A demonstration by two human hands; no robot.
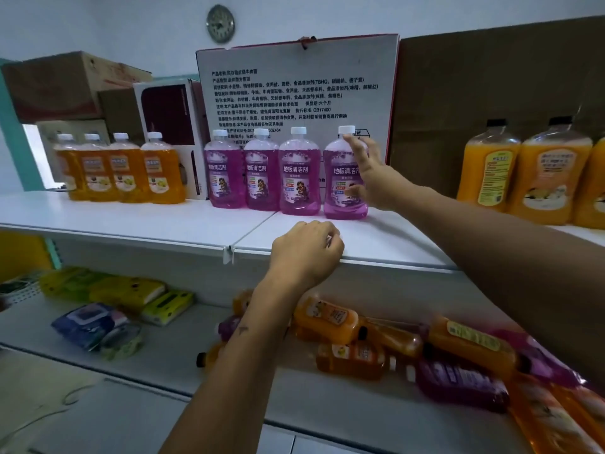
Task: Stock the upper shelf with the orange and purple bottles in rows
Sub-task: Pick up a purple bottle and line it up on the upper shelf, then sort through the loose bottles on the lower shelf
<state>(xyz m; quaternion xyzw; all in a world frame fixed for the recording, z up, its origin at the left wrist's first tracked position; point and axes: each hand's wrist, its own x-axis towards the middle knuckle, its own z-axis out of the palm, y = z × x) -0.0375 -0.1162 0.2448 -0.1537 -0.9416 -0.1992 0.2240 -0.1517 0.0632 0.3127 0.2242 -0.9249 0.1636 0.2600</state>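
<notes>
On the white upper shelf (183, 224), several orange bottles (124, 168) stand in a row at the left. Several purple bottles (262, 172) stand in a row at the middle. My right hand (370, 178) holds the rightmost purple bottle (340, 178), which stands on the shelf; the thumb lies on its label and the fingers reach up its right side toward the white cap. My left hand (304, 253) rests on the shelf's front edge with curled fingers and holds nothing. More orange and purple bottles (376, 342) lie in a pile on the lower shelf.
A white printed carton (294, 86) and brown boxes (65, 83) stand behind the rows. Bigger orange bottles with black caps (537, 172) stand at the upper shelf's right. Yellow and blue packets (108, 309) lie at the lower shelf's left. A clock (220, 23) hangs on the wall.
</notes>
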